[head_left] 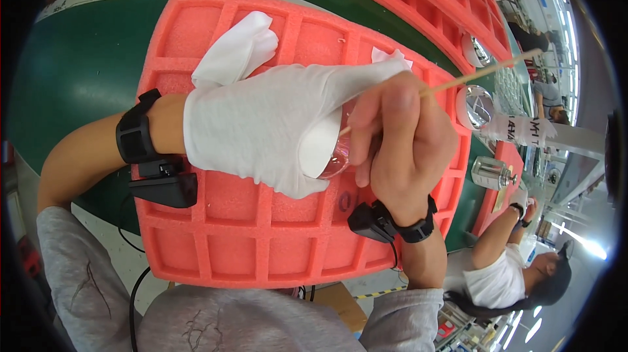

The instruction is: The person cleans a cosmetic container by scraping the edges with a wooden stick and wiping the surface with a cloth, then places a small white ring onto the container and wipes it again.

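My left hand [261, 126], in a white fabric glove, is closed around a small clear glass piece [337, 159] with a white part beside it; most of the piece is hidden by the glove. My bare right hand [402, 146] pinches a thin wooden stick [477, 76] whose near end reaches into the glass piece at the glove. Both hands hover over a red foam tray [229, 234] with square compartments. A black band with a cabled black box sits on each wrist.
A crumpled white cloth [239, 48] lies in a far tray compartment. More red foam trays with shiny round glass parts [474, 107] sit to the right and behind. A green surface [85, 58] lies on the left. Another person [504, 273] in a white shirt sits at lower right.
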A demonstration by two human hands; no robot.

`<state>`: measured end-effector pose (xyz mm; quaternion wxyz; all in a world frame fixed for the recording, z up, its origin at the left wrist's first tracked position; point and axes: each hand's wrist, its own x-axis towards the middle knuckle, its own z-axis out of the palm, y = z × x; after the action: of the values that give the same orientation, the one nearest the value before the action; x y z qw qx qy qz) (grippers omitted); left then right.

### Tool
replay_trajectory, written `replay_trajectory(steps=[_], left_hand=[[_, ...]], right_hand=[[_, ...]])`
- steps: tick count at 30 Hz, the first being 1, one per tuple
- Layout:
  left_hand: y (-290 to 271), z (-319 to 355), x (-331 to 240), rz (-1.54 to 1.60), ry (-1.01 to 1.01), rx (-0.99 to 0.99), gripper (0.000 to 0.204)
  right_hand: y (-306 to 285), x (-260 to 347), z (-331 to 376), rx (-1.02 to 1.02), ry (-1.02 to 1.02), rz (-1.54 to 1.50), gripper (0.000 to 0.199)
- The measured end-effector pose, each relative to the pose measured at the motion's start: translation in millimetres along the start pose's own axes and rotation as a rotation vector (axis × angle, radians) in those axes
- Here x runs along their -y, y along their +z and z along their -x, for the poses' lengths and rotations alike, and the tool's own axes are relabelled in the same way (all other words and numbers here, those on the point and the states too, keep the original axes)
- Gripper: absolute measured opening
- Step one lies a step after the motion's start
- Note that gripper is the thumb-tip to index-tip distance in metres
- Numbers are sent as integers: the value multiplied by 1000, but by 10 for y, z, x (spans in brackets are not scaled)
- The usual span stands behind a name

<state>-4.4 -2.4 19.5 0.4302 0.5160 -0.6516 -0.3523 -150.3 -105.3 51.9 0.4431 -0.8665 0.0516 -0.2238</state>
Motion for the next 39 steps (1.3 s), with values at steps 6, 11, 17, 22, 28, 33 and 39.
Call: replay_trajectory(steps=[6,11,17,22,28,33,39], left_hand=[[40,-31,103,93,6,25,100],[41,14,99,-13,53,-40,103],[3,23,7,103,-24,39,82],[-32,47,-86,-144,-8,-17,89],[17,30,25,173,14,33,95],[-11,46,-23,-73,-22,-11,99],[89,24,103,-93,10,-118,104]], right_hand=[[10,-129,44,34,-143,-7,41],[19,19,23,-127,284,-233,42],[-57,-124,55,55,-101,17,40],[2,-69,45,-59,70,-163,40],[-40,-189,46,98,-210,-104,39],[-37,-145,50,47,-115,-107,38],[-53,-287,14,127,-402,-8,37]])
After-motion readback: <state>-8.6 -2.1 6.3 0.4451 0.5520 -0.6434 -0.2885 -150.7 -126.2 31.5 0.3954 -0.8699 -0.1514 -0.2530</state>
